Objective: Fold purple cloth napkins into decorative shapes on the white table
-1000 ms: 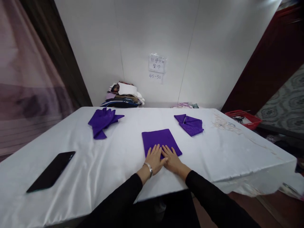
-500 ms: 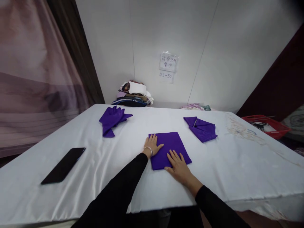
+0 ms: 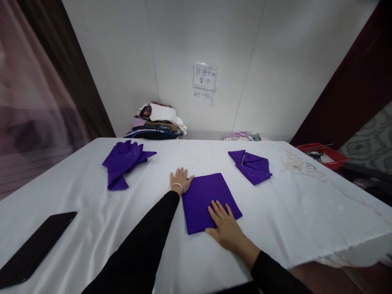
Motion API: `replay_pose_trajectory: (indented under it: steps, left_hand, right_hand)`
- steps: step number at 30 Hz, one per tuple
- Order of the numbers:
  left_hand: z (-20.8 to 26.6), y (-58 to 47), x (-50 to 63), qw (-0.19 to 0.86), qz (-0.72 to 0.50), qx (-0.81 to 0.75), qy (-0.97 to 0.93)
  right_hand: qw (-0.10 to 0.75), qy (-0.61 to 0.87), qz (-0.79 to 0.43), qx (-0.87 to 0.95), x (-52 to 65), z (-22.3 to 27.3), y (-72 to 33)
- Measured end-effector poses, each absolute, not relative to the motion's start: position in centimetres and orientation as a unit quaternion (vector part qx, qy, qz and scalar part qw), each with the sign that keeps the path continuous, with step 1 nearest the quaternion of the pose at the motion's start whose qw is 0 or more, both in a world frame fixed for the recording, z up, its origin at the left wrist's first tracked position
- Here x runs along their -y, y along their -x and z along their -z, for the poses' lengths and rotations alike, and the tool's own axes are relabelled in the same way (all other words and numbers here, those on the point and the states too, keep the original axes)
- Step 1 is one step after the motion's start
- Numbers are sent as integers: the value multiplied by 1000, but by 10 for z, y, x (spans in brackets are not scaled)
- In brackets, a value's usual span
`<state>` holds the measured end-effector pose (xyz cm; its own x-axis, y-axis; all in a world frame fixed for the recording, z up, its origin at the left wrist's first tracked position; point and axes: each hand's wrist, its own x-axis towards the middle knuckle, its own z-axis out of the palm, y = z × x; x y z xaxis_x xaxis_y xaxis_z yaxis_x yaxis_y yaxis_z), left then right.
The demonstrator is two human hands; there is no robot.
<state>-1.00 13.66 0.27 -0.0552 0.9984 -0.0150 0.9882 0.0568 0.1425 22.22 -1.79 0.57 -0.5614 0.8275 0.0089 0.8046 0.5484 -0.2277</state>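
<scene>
A purple cloth napkin [image 3: 205, 196], folded into a flat square, lies on the white tablecloth in front of me. My left hand [image 3: 180, 180] rests flat at its far left corner, mostly on the tablecloth, with the thumb reaching to the napkin's edge; a silver bangle circles the wrist. Fingers spread, my right hand [image 3: 224, 226] lies on the near right part of the napkin. To the far left stands a purple napkin folded into a pleated fan-like shape [image 3: 124, 161]. Another purple napkin, folded to points [image 3: 252, 165], lies at the far right.
A black phone or tablet [image 3: 36, 249] lies at the near left on the white tablecloth [image 3: 306, 216]. Behind the table are a pile of folded clothes [image 3: 159, 120] and a wall with a handwritten paper sign [image 3: 205, 77]. A red basket [image 3: 324, 157] stands beyond the right edge.
My left hand has slid leftward off the napkin's top onto the tablecloth beside its corner. My right hand stays on the napkin. The whole view has shifted slightly.
</scene>
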Motion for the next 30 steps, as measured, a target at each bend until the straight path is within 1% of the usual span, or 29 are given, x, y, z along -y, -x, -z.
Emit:
replay_pose_trajectory:
  steps: [3, 5, 10, 14, 17, 21, 27, 30]
  left_hand:
    - [-8, 12, -143, -12, -53, -753, -656]
    - [-13, 9, -139, -32, -63, -753, -654]
    - [-14, -17, -86, 8, -92, -674, -733]
    - [-1, -34, -33, 30, -75, -616, -784]
    - [4, -37, -19, 37, -59, -627, -776]
    - [2, -32, -27, 40, -49, -647, -760]
    - [-4, -14, -44, 70, -39, -684, -725]
    - [-3, -11, -48, 71, -36, -689, -720]
  right_hand:
    - [57, 467, -107, 876, 18, -8, -222]
    - [60, 466, -107, 876, 19, -9, -221]
    - [67, 467, -106, 875, 20, -10, -221]
    - [64, 468, -101, 876, 20, -11, -220]
    - [57, 467, -106, 876, 19, -12, -219]
    - [47, 476, -110, 871, 20, -12, -228]
    - [28, 553, -93, 828, 31, -3, -281]
    - [21, 587, -103, 803, 29, -8, -301]
